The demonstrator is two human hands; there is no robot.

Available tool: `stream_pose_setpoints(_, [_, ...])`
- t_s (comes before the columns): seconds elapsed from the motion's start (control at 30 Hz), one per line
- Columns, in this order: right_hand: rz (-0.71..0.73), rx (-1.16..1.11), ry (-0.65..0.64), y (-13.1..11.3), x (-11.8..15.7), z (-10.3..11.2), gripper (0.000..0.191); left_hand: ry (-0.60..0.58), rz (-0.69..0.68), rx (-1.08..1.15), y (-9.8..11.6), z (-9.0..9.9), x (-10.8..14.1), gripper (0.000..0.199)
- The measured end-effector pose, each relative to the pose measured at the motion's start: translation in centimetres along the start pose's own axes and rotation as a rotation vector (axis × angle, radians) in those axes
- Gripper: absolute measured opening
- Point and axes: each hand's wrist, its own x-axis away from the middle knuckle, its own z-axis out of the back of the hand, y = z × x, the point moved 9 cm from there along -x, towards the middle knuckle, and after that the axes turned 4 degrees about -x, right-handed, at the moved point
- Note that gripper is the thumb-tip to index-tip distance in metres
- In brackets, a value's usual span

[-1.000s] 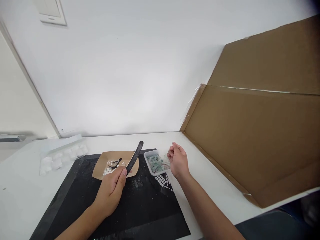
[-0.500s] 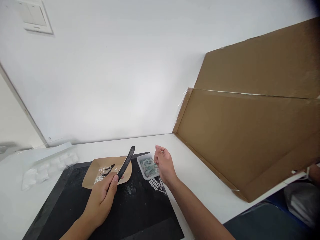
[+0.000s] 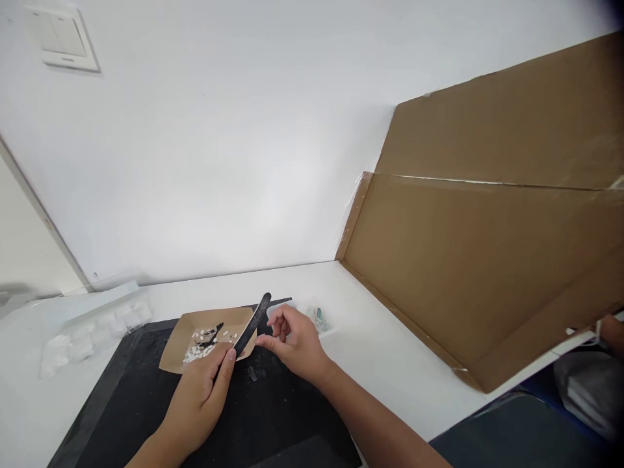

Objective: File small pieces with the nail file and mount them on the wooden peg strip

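Note:
My left hand (image 3: 207, 383) is closed around the lower end of a dark nail file (image 3: 253, 324), which slants up to the right over the edge of a brown paper tray (image 3: 170, 354). Small white pieces (image 3: 195, 353) and a few black strips (image 3: 210, 338) lie in that tray. Just right of the file is my right hand (image 3: 295, 341), its thumb and fingers apart and nothing visible between them. Behind it, a clear plastic tub (image 3: 273, 311) is mostly hidden, and greenish pieces (image 3: 318, 317) show to the right of my fingers.
A black mat (image 3: 195, 429) lies under the work on the white table (image 3: 385, 364). Clear packs of white items (image 3: 97, 331) rest at the left. Brown cardboard (image 3: 468, 260) stands at the right. Part of another person's hand (image 3: 613, 335) shows at the right edge.
My right hand has moved left from the tub towards the file, and its fingers have spread. The tub's contents have shifted or tilted to the right. The file has moved slightly right.

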Motion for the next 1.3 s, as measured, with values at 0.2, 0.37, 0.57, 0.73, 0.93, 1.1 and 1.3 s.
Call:
stream_pose_setpoints(0.2, [-0.002, 0.125, 0.083, 0.5, -0.1, 0.3, 0.037, -0.051, -0.011, -0.013, 0.2, -0.6, 0.0, 0.037])
stream_pose_setpoints(0.37, [0.008, 0.217, -0.008, 0.4, 0.0, -0.7, 0.044, -0.062, -0.011, -0.022, 0.1, -0.8, 0.0, 0.039])
stream_pose_setpoints(0.57, [-0.087, 0.245, 0.018, 0.7, -0.3, 0.1, 0.043, -0.049, -0.019, -0.054, 0.2, -0.6, -0.2, 0.040])
stream_pose_setpoints(0.73, [-0.111, 0.210, -0.088, 1.0, -0.2, -0.6, 0.044, -0.033, -0.039, -0.059, 0.4, -0.5, -0.2, 0.039])
stream_pose_setpoints(0.93, [-0.113, 0.185, -0.117, 0.6, 0.0, -1.3, 0.041, -0.019, -0.056, -0.058, 0.7, -0.3, -0.2, 0.038])
stream_pose_setpoints(1.1, [-0.173, 0.173, -0.041, 1.6, -0.4, 0.1, 0.040, -0.013, -0.051, -0.066, 0.6, -0.3, -0.2, 0.038])
stream_pose_setpoints(1.3, [-0.083, 0.117, -0.217, 0.5, 0.3, -2.3, 0.039, -0.033, -0.078, -0.072, 0.6, -0.5, -0.1, 0.037])
